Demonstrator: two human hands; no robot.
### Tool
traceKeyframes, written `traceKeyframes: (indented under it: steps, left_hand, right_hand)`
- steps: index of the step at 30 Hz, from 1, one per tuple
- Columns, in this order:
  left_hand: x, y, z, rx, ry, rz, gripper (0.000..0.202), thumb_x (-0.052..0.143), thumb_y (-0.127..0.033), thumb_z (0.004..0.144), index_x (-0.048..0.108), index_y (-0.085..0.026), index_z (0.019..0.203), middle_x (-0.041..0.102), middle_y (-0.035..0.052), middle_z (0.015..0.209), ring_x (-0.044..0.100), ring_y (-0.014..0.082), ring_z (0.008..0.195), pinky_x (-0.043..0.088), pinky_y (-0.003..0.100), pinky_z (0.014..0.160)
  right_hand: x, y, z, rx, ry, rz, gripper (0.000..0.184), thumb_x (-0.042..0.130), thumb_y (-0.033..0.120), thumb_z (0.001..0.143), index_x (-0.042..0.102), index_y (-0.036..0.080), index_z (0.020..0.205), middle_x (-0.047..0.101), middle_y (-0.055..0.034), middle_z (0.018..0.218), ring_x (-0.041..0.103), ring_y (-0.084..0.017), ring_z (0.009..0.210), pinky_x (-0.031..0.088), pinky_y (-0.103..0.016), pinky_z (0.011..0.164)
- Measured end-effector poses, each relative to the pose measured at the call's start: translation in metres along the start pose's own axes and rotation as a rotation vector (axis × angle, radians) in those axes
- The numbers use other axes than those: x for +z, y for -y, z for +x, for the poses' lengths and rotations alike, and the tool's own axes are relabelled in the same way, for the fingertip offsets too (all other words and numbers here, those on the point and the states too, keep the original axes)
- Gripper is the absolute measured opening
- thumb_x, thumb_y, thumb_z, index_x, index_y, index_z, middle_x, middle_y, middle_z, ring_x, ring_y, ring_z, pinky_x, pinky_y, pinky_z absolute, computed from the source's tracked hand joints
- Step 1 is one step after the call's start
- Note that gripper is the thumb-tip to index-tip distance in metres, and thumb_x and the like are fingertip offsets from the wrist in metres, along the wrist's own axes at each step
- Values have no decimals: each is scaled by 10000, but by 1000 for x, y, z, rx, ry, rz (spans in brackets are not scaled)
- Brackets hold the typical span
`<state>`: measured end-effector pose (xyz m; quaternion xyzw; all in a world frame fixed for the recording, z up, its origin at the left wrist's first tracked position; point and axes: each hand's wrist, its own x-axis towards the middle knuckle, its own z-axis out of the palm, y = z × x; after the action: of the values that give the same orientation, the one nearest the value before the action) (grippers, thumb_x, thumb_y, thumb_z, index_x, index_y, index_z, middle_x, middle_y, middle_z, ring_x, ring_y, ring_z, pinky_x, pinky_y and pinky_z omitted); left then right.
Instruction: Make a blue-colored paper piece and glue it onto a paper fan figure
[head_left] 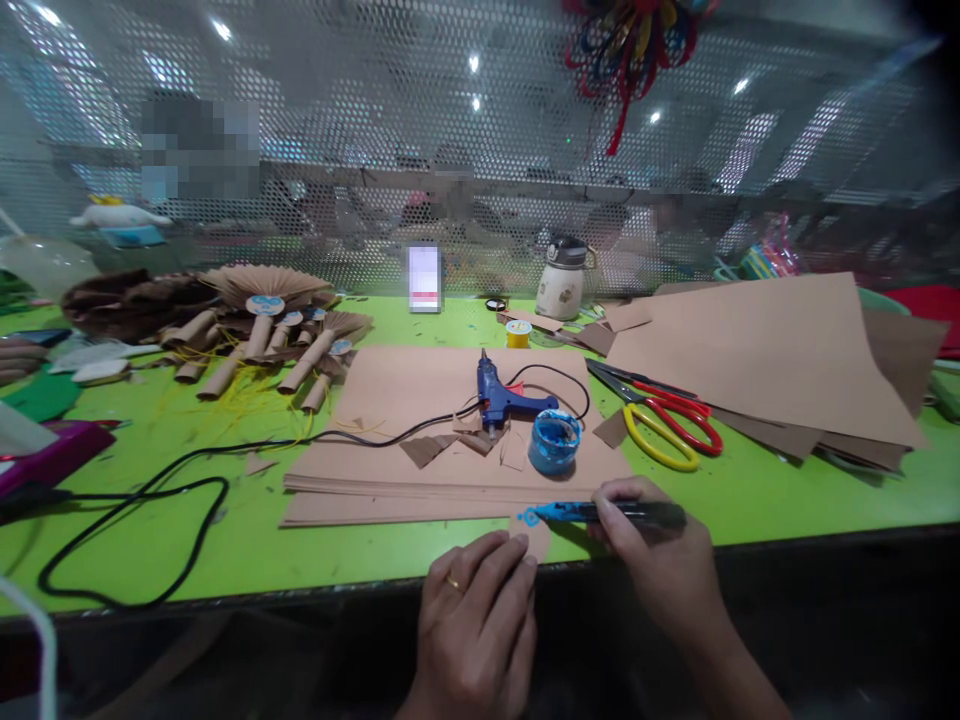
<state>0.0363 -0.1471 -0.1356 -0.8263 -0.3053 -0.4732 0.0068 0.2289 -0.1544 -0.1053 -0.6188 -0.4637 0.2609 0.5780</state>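
Head view, with the small paper disc (534, 545) at the near edge of the green worktop (270, 560) serving as the clock's centre: at far left a purple device (60, 460) is lying toward 9 o'clock, and pleated paper fans (266, 285) are sitting in a heap toward 10. Large brown sheets (405, 390) are spreading flat around 11. The left hand (480, 620) is resting at 7 o'clock, its fingers lying close together over the disc; whether the thumb is gripping beneath, I cannot tell. A blue glue gun (493, 392) is lying on the sheets between 11 and 12, and a pot of blue paint (553, 460) is standing at 12. From 3 o'clock the right hand (664, 560) is holding a blue-tipped black pen (637, 513), fingers clamped on its barrel. Its long axis is running almost straight from 3 to 9, the tip meeting or hovering just over a blue mark (530, 516) on the disc's far side. From that tip the pot is standing near 1 o'clock, closer to the right hand than the left. Red-handled scissors (682, 420) and yellow-handled scissors (660, 450) are lying at 2; more brown paper (757, 350) is stacking up beyond them.
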Motion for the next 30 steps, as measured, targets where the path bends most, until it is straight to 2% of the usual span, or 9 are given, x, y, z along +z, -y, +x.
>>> traceKeyframes:
  steps: [5, 8, 13, 17, 21, 26, 30]
  left_hand:
    - [0, 0, 1, 6, 14, -2, 333, 570, -34, 767, 665, -141, 1068, 707, 91, 1088, 609, 231, 1023, 421, 373, 840]
    - [0, 0, 1, 6, -3, -10, 322, 571, -26, 764, 669, -135, 1051, 709, 95, 1076, 606, 233, 1021, 421, 375, 842]
    - [-3, 1, 0, 9, -5, -10, 340, 578, -24, 760, 665, -146, 1065, 706, 88, 1084, 601, 228, 1028, 421, 371, 850]
    - [-3, 3, -2, 34, 1, -7, 348, 580, -36, 765, 655, -141, 1088, 699, 97, 1098, 597, 233, 1040, 416, 378, 855]
    - [-2, 1, 0, 32, -36, -17, 331, 567, -26, 770, 661, -142, 1065, 706, 91, 1081, 608, 226, 1021, 415, 372, 855]
    - [-5, -1, 1, 24, -27, -5, 328, 566, -46, 785, 661, -158, 1078, 706, 79, 1091, 614, 222, 1026, 417, 365, 862]
    - [-6, -1, 1, 26, -21, 6, 330, 566, -47, 788, 662, -168, 1080, 706, 74, 1101, 614, 220, 1035, 417, 363, 867]
  right_hand:
    - [-1, -1, 0, 82, -88, 92, 171, 694, 334, 749, 628, 192, 680, 573, 24, 489, 548, -137, 425, 456, -220, 403]
    - [-1, -4, -1, 113, -123, 179, 184, 706, 354, 752, 629, 191, 720, 599, 17, 495, 528, -129, 404, 444, -227, 394]
    - [-3, 2, 0, 57, -121, 385, 142, 679, 311, 805, 617, 190, 763, 573, 31, 512, 526, -115, 460, 429, -221, 438]
    - [-9, 19, 18, -34, -160, 525, 116, 670, 279, 822, 614, 187, 779, 565, 39, 544, 525, -101, 487, 424, -219, 465]
    - [-12, 31, 50, -154, -177, 460, 115, 691, 272, 801, 625, 183, 831, 577, 38, 560, 518, -106, 491, 419, -234, 476]
    - [-9, 33, 76, -114, -29, 176, 209, 671, 352, 803, 589, 165, 756, 526, 50, 456, 465, -97, 424, 351, -218, 426]
    - [-3, 37, 84, -149, 84, -53, 265, 654, 418, 789, 597, 160, 772, 541, 35, 506, 485, -116, 460, 393, -239, 458]
